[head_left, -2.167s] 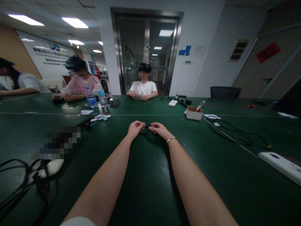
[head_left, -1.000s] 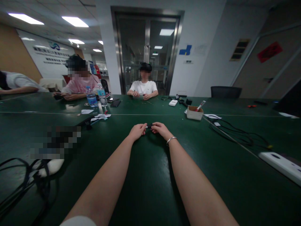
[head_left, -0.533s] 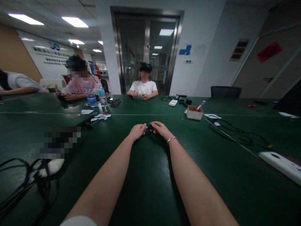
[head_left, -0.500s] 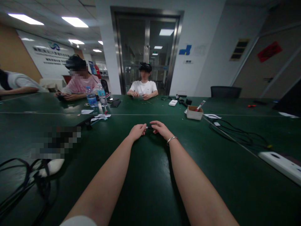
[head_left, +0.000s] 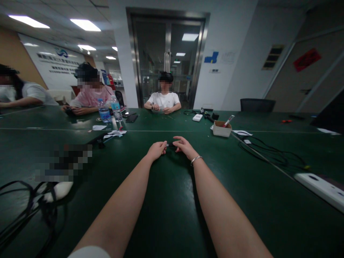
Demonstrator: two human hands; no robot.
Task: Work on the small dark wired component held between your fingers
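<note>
Over the green table point(head_left: 172, 200), my left hand point(head_left: 157, 151) is closed with fingertips pinched on one end of a small dark object point(head_left: 170, 144). The object has a light, metallic-looking part at that end; it is too small to name. From the other side my right hand point(head_left: 185, 147), with a silver bracelet at the wrist, has its thumb and a finger at the dark end. The index finger of that hand is raised a little above the object. Both hands are close together, with the object bridging the gap between them.
A small box point(head_left: 221, 129) with a pen-like item stands beyond, to the right. Two water bottles point(head_left: 104, 111), papers and a phone lie left. Cables point(head_left: 274, 150) and a white power strip point(head_left: 319, 188) are right, a white mouse point(head_left: 59, 191) left. Several people sit across.
The raised fingers of my right hand have lifted slightly. My left hand has stayed in place. At the far left, a person's head has come into view.
</note>
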